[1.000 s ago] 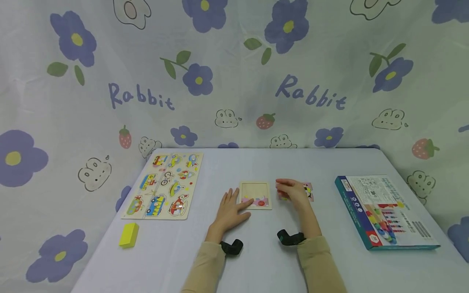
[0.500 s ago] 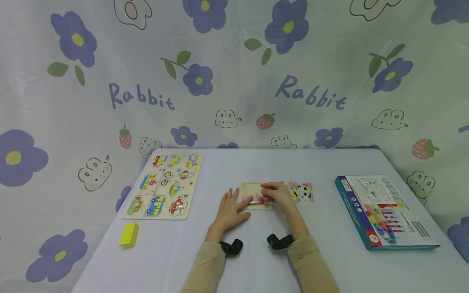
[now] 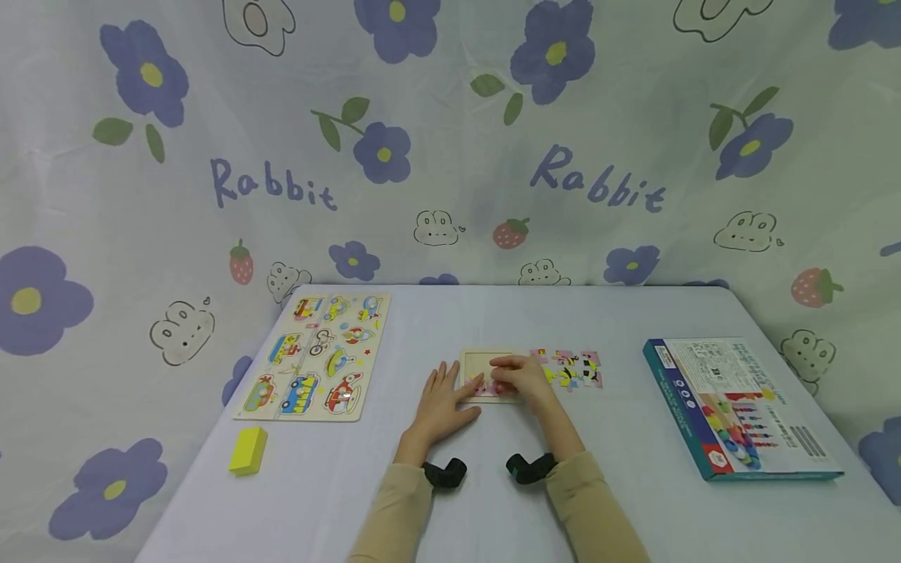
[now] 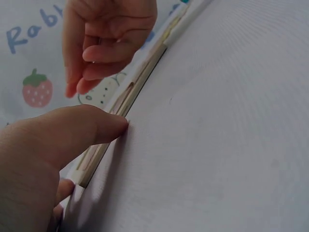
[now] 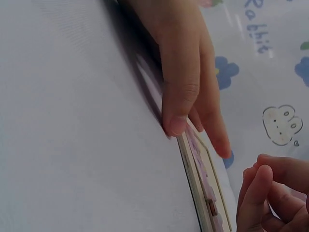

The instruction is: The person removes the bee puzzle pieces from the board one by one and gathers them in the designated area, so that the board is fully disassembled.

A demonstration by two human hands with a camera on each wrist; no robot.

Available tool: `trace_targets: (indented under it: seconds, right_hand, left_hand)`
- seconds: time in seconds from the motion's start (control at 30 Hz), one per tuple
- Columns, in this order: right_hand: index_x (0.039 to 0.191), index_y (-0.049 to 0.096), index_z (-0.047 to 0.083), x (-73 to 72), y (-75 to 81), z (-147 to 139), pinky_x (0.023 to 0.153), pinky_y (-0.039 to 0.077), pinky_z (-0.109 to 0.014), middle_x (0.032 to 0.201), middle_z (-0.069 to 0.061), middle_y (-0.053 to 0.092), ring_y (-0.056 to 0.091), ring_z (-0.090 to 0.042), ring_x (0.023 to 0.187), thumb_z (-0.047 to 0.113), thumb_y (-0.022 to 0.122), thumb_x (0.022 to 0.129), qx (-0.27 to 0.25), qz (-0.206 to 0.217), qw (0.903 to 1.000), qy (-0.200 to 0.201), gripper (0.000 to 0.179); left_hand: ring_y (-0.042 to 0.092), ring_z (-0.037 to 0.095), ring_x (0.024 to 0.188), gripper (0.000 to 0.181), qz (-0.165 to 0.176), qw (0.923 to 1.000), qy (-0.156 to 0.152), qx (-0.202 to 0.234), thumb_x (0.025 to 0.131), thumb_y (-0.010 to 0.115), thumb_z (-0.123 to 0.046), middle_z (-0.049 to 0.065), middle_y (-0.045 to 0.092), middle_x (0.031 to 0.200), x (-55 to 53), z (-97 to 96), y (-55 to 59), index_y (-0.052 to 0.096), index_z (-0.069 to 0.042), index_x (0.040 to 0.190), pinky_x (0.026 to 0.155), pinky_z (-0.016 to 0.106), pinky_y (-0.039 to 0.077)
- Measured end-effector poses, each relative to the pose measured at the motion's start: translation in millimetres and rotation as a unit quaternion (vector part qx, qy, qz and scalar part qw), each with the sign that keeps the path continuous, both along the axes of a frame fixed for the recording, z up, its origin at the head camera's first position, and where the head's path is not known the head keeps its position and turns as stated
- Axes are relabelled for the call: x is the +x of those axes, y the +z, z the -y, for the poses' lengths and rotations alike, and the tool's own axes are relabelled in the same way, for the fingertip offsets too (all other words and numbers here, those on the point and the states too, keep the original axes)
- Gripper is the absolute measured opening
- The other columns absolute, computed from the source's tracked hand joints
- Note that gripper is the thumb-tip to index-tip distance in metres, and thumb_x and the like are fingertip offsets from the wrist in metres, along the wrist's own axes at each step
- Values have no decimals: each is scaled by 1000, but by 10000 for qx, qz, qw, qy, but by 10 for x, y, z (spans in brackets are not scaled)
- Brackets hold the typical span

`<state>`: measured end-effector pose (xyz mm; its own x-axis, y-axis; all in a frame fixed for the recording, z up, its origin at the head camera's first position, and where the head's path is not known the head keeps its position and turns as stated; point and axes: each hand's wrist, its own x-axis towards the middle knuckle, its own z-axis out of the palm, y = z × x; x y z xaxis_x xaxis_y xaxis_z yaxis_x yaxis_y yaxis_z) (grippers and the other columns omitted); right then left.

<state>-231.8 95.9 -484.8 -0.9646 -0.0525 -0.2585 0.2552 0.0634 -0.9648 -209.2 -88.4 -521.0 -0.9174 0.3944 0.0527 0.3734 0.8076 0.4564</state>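
Note:
A square wooden puzzle tray (image 3: 490, 353) lies mid-table with pink puzzle pieces (image 3: 482, 388) along its near side. My left hand (image 3: 442, 408) rests flat at the tray's left, fingers spread and thumb stretched to the near edge. In the left wrist view the thumb (image 4: 104, 123) touches that edge. My right hand (image 3: 524, 381) hovers over the tray's right part, fingers bent. Its thumb and fingertips come together in the right wrist view, where the right hand (image 5: 277, 195) appears beside the tray; I cannot tell whether a small piece sits between them.
Several loose puzzle pieces (image 3: 573, 371) lie right of the tray. A vehicle puzzle board (image 3: 317, 367) is at the left, with a yellow block (image 3: 248, 451) in front of it. A flat craft box (image 3: 746, 410) lies at the right. A printed cloth (image 3: 450, 141) hangs behind the table.
My right hand has moved left from the loose pieces to above the tray, uncovering those pieces. The pink row in the tray shifted slightly. My left hand has stayed in place.

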Motion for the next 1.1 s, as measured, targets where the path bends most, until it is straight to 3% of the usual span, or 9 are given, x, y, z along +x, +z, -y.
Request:
trace_targets:
  seconds: [0.17, 0.33, 0.4, 0.53, 0.63, 0.73, 1.1]
  right_hand:
    - [106, 65, -4, 6, -26, 98, 58, 52, -21, 79, -5, 63, 58, -10, 62, 1, 65, 81, 552, 8, 9983, 204, 25]
    - [103, 67, -2, 7, -56, 171, 57, 50, -21, 79, -5, 61, 55, -9, 63, -1, 69, 76, 1345, -245, 9888, 593, 28]
    - [101, 68, -2, 7, -63, 195, 55, 48, -20, 76, -4, 60, 53, -9, 62, -1, 72, 72, 1710, -432, 9817, 716, 30]
    - [97, 69, 0, 6, -82, 230, 52, 41, -19, 71, 0, 55, 48, -9, 61, 3, 76, 67, 2538, -914, 9582, 950, 31]
    - [93, 70, 1, 8, -91, 251, 52, 38, -21, 69, 1, 53, 46, -10, 62, 5, 77, 66, 2891, -1137, 9445, 1068, 28]
    - [90, 70, 2, 11, -79, 265, 53, 37, -22, 69, 1, 52, 45, -11, 63, 6, 77, 66, 3028, -1226, 9388, 1095, 25]
    - [91, 63, 4, 25, -37, 278, 56, 38, -24, 75, -1, 53, 47, -13, 65, 4, 77, 68, 3017, -1210, 9388, 1136, 27]
  left_hand:
    - [9, 33, 141, 78, -124, 9998, 45, -135, 83, 54, -46, 15, 22, 151, -6, -3, 2, 25, -11, 147, 113, 45, 5]
    - [9, 31, 141, 84, -100, 9997, 101, -203, 84, 53, -48, 13, 22, 151, -12, 1, -4, 18, -7, 148, 114, 42, 4]
    - [9, 32, 141, 83, -120, 9998, 84, -165, 84, 53, -47, 14, 23, 151, -13, 6, -7, 19, -6, 147, 113, 43, 5]
    - [12, 32, 140, 80, -222, 9995, 47, -214, 85, 53, -46, 15, 24, 150, -17, 13, -14, 22, -4, 146, 113, 45, 7]
    - [12, 32, 140, 77, -282, 9991, 58, -312, 87, 51, -44, 14, 25, 150, -25, 14, -20, 24, -1, 145, 113, 44, 8]
    - [13, 32, 140, 76, -280, 9990, 74, -348, 88, 50, -42, 14, 24, 150, -31, 15, -21, 25, 1, 144, 114, 43, 8]
    - [15, 33, 140, 76, -337, 9986, 90, -392, 87, 50, -43, 15, 26, 150, -33, 8, -25, 28, 3, 143, 113, 44, 9]
